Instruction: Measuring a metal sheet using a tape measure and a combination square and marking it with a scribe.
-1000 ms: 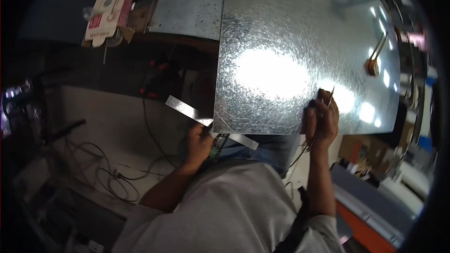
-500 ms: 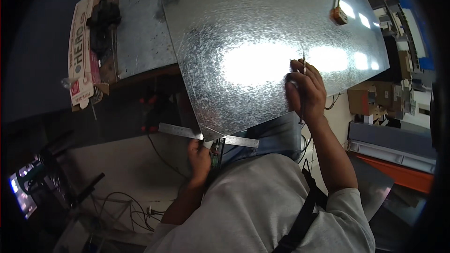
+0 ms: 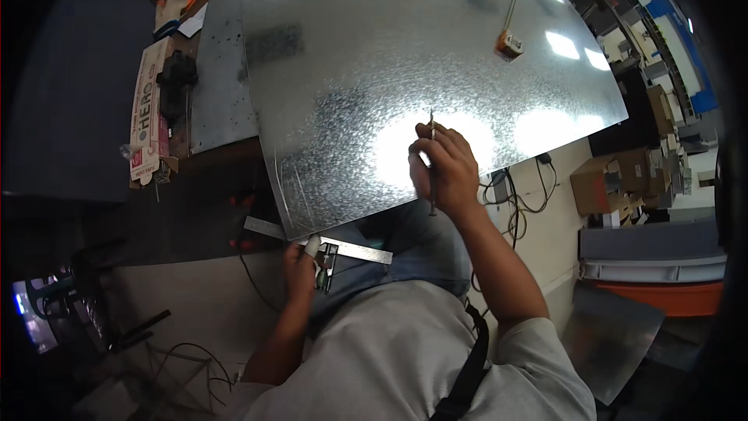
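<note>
In the head view I have the left hand (image 3: 298,269) clamped on a square (image 3: 357,250), right by the near-left corner of the metal sheet (image 3: 351,47); whether blade and sheet touch I cannot tell. The blade runs left to right, slanting toward the body at its right end. The right hand (image 3: 448,165) is pinched on a slim rod (image 3: 432,132) over the sheet's near edge, the rod's long axis pointing away from the body; from there the square lies leftward and closer in. I see flat, spangled grey metal under hard glare, a straight silvery blade with a dark greenish stock, and, toward the sheet's right edge, a boxy tape measure (image 3: 510,46).
</note>
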{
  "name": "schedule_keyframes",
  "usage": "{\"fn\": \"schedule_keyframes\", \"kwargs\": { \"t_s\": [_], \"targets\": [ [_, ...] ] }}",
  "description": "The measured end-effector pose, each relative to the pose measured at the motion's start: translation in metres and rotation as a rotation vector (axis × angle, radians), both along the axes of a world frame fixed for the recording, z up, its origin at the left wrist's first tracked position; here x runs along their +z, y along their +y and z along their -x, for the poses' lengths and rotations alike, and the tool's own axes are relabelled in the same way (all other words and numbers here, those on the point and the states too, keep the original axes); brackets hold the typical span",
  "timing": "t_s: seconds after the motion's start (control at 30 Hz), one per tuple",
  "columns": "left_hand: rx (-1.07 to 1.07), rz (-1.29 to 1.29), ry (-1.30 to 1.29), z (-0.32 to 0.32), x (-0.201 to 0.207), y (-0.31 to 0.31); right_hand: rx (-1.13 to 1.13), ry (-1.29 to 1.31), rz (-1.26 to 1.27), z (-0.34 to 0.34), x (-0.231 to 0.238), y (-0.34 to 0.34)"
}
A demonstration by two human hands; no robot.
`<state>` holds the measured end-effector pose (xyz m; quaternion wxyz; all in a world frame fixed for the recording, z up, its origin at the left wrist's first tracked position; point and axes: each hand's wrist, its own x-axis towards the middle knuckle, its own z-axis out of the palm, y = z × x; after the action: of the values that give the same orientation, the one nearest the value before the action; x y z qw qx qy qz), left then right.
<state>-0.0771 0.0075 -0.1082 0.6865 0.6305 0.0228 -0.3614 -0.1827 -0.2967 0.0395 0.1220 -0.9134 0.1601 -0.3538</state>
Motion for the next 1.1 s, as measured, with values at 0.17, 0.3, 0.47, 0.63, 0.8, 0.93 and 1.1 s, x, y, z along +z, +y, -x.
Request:
{"fn": "schedule_keyframes", "kwargs": {
  "t_s": [0.17, 0.3, 0.47, 0.63, 0.8, 0.93, 1.1],
  "targets": [
    [0.138, -0.008, -0.038, 0.012, 0.002, 0.000, 0.021, 0.010, -0.016, 0.006, -0.003, -0.004],
    [0.129, -0.104, -0.102, 0.027, 0.024, 0.011, 0.052, -0.006, -0.013, 0.010, -0.002, -0.004],
    [-0.075, -0.086, -0.281, 0.036, 0.103, 0.030, 0.088, -0.087, -0.108, 0.015, -0.001, -0.008],
    [-0.009, 0.136, -0.574, -0.005, 0.182, 0.029, 0.105, -0.169, -0.233, 0.022, -0.006, -0.013],
    [0.214, 0.303, -0.416, -0.105, 0.190, -0.052, 0.044, -0.240, -0.503, 0.025, -0.013, -0.012],
    [0.221, 0.421, -0.018, -0.168, 0.172, -0.145, 0.039, -0.263, -0.514, 0.029, -0.014, -0.016],
    [-0.001, 0.473, 0.025, -0.196, 0.161, -0.226, 0.017, -0.214, -0.455, 0.029, -0.005, -0.011]
  ]
}}
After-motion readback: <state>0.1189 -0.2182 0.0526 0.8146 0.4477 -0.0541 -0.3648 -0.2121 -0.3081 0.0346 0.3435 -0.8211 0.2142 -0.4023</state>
